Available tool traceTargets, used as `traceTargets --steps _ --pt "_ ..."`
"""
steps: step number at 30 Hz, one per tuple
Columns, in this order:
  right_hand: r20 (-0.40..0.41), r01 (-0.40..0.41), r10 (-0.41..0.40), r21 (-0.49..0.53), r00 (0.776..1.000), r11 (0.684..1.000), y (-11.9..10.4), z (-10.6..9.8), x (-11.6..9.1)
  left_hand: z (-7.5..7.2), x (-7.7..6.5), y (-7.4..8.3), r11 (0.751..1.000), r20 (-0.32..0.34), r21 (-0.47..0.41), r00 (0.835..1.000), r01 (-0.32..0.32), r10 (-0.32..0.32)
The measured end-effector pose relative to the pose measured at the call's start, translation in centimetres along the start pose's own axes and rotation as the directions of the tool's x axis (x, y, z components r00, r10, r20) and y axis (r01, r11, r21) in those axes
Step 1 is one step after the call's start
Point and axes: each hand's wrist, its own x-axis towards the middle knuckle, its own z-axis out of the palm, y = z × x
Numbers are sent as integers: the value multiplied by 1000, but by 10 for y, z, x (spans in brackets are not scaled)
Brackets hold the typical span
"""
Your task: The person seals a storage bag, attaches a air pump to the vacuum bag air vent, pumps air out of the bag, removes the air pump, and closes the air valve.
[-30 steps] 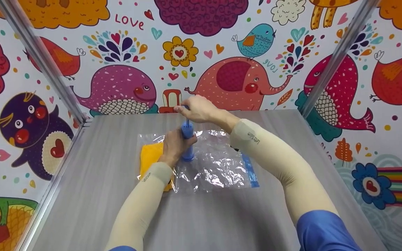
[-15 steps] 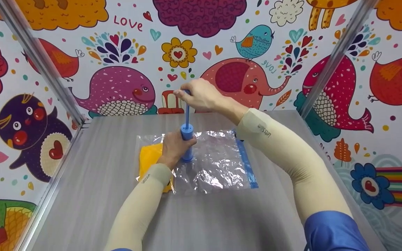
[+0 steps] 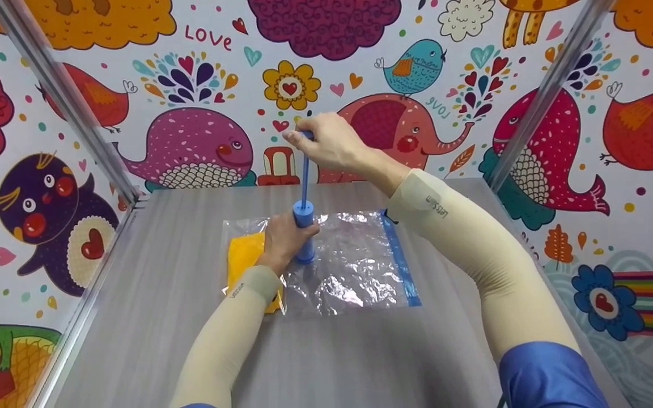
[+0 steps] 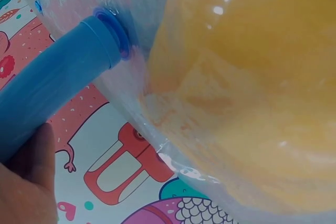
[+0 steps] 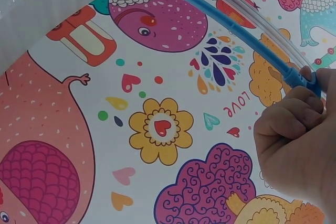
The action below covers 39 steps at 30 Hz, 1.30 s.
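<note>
A blue hand pump (image 3: pixel 303 211) stands upright on a clear plastic storage bag (image 3: pixel 355 266) lying on the table. My left hand (image 3: pixel 285 241) grips the pump barrel. Above it, my right hand (image 3: pixel 329 141) holds the handle atop the thin blue rod (image 3: pixel 305 175), which is drawn far out of the barrel. Inside the bag's left part lies a folded yellow cloth (image 3: pixel 241 255), partly covered by my left hand and wrist. In the left wrist view, the barrel's end (image 4: pixel 102 38) meets a round blue valve (image 4: pixel 118 30) on the bag. The right wrist view shows my fingers (image 5: pixel 299 114) curled round the handle.
A blue zip strip (image 3: pixel 403 266) runs along the bag's right edge. The grey table (image 3: pixel 326 351) extends around the bag. Walls printed with cartoon animals (image 3: pixel 190 147) rise at the back and sides, with metal rails (image 3: pixel 66 102) at the corners.
My right hand has risen with the handle, pulling the rod from nearly pushed in to far out of the barrel. The left hand, pump barrel and bag have stayed put.
</note>
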Motion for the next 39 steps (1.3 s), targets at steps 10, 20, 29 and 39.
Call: traceTargets --steps 10,20,29,39 --pt "3 25 -25 -17 1000 1000 0 4 4 0 0 -1 1000 -32 6 999 4 -4" --pt "25 8 -8 -9 1000 1000 -1 3 5 0 2 0 1000 -40 -6 999 7 -7" --pt "36 5 -5 2 999 1000 1 3 7 -2 0 1 999 -27 -27 999 36 -36" --pt "41 25 -24 -18 999 1000 4 4 8 0 0 1 999 -38 -28 999 27 -28"
